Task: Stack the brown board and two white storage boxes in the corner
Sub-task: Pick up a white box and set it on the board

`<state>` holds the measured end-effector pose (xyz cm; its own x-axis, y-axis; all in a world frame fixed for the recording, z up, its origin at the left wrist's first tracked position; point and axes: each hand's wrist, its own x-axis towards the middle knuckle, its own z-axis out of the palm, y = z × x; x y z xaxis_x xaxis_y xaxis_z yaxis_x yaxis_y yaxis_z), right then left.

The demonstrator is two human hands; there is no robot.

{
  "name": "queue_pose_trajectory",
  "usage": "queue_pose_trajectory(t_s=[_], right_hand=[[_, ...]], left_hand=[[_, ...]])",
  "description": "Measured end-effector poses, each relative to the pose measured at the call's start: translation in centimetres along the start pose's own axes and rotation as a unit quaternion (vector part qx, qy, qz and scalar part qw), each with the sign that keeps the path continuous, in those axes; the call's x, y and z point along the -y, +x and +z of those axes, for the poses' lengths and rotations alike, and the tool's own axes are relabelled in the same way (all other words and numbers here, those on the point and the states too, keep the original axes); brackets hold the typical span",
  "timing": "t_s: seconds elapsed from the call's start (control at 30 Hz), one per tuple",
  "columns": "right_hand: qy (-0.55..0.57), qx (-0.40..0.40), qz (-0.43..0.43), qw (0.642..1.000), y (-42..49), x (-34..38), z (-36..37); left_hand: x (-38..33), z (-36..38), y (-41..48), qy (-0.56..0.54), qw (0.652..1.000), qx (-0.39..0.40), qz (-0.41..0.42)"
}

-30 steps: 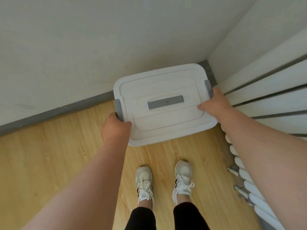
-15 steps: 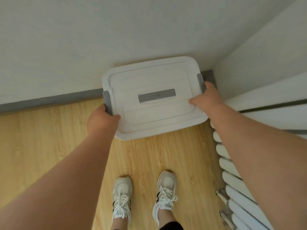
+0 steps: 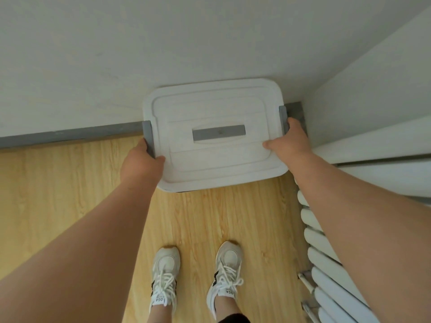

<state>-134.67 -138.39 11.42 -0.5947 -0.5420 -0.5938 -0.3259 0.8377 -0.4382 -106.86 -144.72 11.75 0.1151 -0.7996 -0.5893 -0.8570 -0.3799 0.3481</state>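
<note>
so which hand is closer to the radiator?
Right. The right hand grips the white box's right end, next to the radiator. The left hand grips the box's opposite end, farther away.

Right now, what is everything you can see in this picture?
storage box: one visible, white lid with grey side latches and a grey centre strip, near the corner against the wall
skirting board: one, grey, along the foot of the wall
floor: one, light wood planks
radiator: one, white, along the right side
shoes: two, white with laces, on the floor
left hand: one, gripping the box's left edge
right hand: one, gripping the box's right edge
</note>
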Motion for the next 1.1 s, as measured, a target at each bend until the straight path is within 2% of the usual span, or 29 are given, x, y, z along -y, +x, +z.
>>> queue_pose_trajectory(t_s=[0.2,0.37,0.6,0.8,1.1], right_hand=[[-0.043,0.007,0.014,0.999,-0.3,0.6,0.3],[-0.065,-0.027,0.019,0.997,-1.8,1.0,0.8],[-0.056,-0.039,0.007,0.998,-5.7,2.1,0.5],[-0.045,-0.023,-0.006,0.999,-11.1,3.4,0.5],[-0.036,0.019,-0.006,0.999,-20.2,4.5,1.6]], left_hand=[[-0.7,-0.2,0.6,-0.065,0.991,0.106,-0.052],[-1.1,-0.6,0.2,-0.111,0.987,0.104,-0.047],[-1.9,-2.3,-3.3,0.012,0.998,0.066,0.016],[-0.4,-5.0,-6.6,0.033,0.994,0.086,0.062],[4.6,-8.6,-13.4,0.068,0.985,0.14,0.072]])
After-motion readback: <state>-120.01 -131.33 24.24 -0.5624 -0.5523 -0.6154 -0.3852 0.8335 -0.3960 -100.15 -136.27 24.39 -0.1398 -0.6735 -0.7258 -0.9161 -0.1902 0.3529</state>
